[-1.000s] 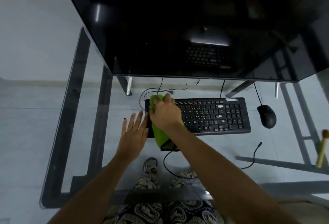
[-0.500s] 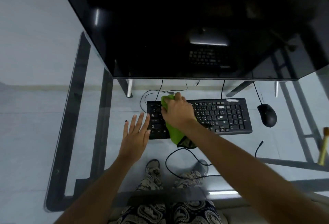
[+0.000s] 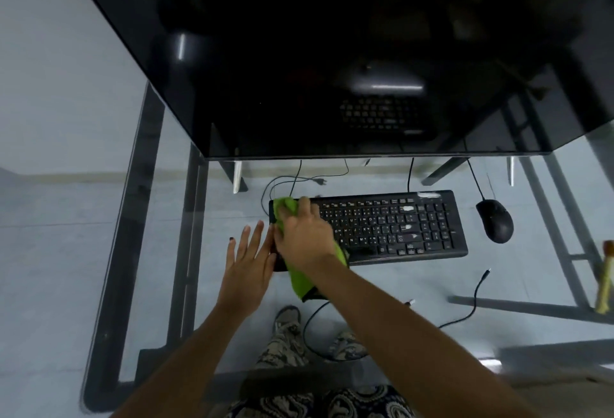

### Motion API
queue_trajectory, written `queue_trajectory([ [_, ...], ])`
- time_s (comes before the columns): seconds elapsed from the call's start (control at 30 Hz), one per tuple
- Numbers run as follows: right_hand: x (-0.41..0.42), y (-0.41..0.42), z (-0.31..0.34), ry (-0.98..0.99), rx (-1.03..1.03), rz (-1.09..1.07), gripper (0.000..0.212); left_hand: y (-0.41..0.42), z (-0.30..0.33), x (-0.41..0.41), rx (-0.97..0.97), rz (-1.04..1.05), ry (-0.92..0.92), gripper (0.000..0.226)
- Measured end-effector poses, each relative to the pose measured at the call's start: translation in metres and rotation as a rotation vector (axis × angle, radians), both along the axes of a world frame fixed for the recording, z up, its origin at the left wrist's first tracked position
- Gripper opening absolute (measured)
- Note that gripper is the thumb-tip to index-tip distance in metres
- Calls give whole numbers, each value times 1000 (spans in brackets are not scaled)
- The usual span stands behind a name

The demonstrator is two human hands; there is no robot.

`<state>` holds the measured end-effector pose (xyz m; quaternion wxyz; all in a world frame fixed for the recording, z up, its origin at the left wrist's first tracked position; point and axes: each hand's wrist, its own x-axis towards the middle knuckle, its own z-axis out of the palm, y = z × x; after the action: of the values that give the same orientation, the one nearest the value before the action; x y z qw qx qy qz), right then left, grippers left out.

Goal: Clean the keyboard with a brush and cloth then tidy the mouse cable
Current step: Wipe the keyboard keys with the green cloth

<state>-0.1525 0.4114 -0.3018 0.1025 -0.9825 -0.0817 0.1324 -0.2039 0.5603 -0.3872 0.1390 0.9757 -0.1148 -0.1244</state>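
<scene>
A black keyboard (image 3: 398, 228) lies on a glass desk (image 3: 166, 251) below a large dark monitor. My right hand (image 3: 304, 235) presses a green cloth (image 3: 300, 279) onto the keyboard's left end; the cloth shows above my fingers and hangs off the front edge. My left hand (image 3: 247, 261) lies flat and open on the glass, touching the keyboard's left edge. A black mouse (image 3: 495, 220) sits to the right of the keyboard, its cable (image 3: 475, 181) running back under the monitor. A brush (image 3: 604, 279) with a yellowish handle lies at the far right edge.
The dark monitor (image 3: 332, 52) fills the upper view and overhangs the desk. Loose black cables (image 3: 471, 301) lie on the floor seen through the glass, along with the desk's metal frame (image 3: 548, 309). My patterned trousers and shoes show below.
My right hand has swept the green cloth from the middle-left keys back to the keyboard's left end. My left hand stays flat beside the keyboard.
</scene>
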Motion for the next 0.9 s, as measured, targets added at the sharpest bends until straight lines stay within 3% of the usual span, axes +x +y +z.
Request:
queue_trajectory([
  [0.1, 5, -49, -4, -19, -52, 76, 39, 0, 2, 0, -10, 0, 9, 56],
  [0.23, 18, -110, -4, -38, -171, -74, 39, -1, 2, 0, -15, 4, 11, 55],
  [0.43, 6, -90, 1, -22, -74, -28, 39, -41, 23, 2, -66, 124, -19, 63],
  [0.53, 10, -98, 5, -39, -41, -59, 41, -84, 42, 20, -100, 15, -52, 73],
  [0.67, 11, -165, 3, 5, -112, -245, 40, -126, 48, 45, 57, -248, 42, 119],
  [0.77, 7, -197, -1, -28, -111, -360, 38, -141, 46, 54, 164, -294, 93, 134],
  [0.9, 1, -173, -1, -16, -56, -197, 41, -157, 50, 63, 266, -288, 152, 142],
])
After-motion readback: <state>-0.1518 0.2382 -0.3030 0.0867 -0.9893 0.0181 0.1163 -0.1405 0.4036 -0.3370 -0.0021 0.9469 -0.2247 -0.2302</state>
